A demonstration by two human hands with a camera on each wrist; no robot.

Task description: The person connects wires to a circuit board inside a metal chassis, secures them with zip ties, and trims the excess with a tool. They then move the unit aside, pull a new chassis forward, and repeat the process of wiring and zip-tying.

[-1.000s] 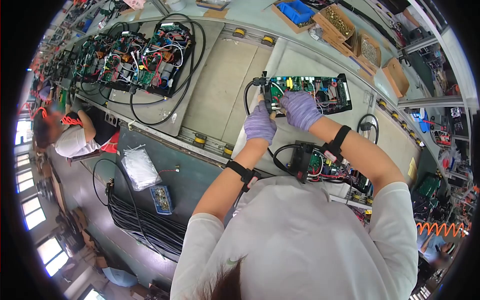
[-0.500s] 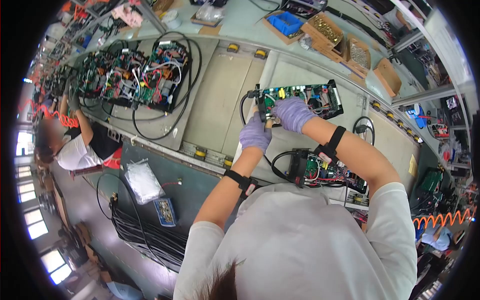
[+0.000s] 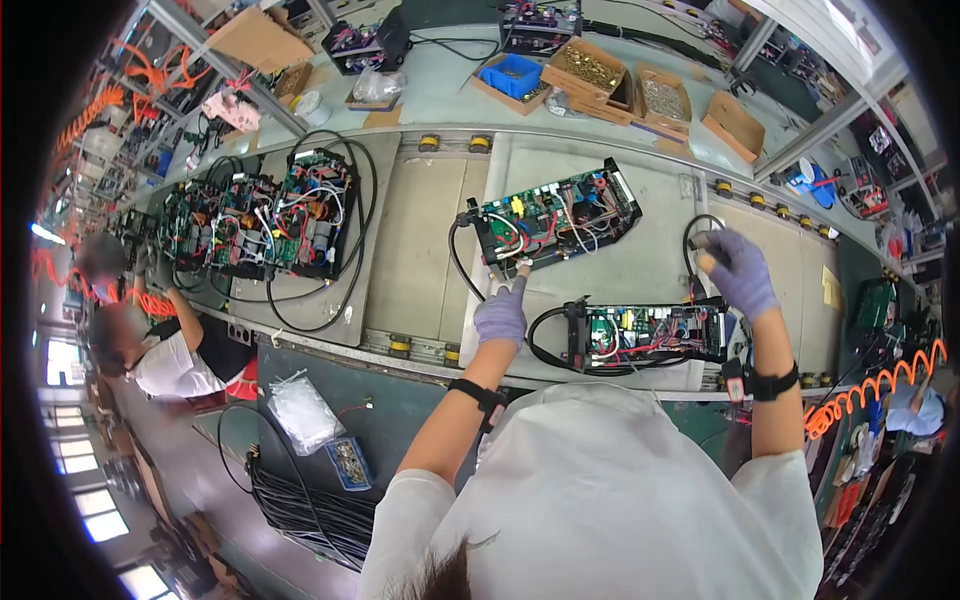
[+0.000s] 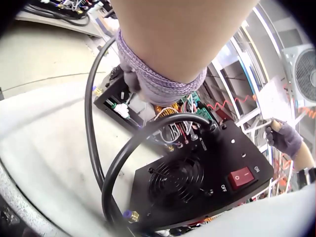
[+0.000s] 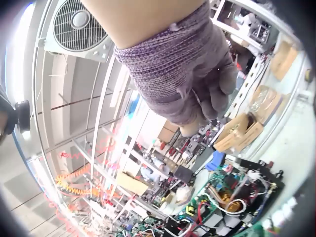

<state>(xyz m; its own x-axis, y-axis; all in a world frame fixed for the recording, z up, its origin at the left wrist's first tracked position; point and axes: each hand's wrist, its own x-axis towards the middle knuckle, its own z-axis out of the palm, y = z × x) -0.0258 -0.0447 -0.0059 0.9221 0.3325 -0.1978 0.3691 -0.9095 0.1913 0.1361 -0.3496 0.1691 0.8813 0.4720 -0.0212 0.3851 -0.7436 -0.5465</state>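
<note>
A power unit (image 3: 560, 222) with an uncovered circuit board stands at an angle on the pale work surface. My gloved left hand (image 3: 501, 313) reaches its near edge, with the index fingertip right at a white connector (image 3: 524, 264). In the left wrist view the hand is mostly hidden behind the wrist. My gloved right hand (image 3: 742, 275) is raised at the right, fingers loosely bent and nothing visible in them; a looped black cable (image 3: 688, 245) is just beyond it. A second unit (image 3: 650, 335) sits nearer me, its black panel (image 4: 197, 182) carrying a fan grille and red switch (image 4: 241, 178).
Several more units (image 3: 265, 215) with black cables stand at the left on the line. Boxes of small metal parts (image 3: 585, 70) and a blue bin (image 3: 511, 75) line the back shelf. At front left are a plastic bag (image 3: 305, 412), a small parts tray (image 3: 349, 463) and bundled cables (image 3: 310, 520).
My right hand has left the angled unit and moved right, towards the looped cable. My left hand stays at the unit's near edge. The unit has turned, its right end now farther back.
</note>
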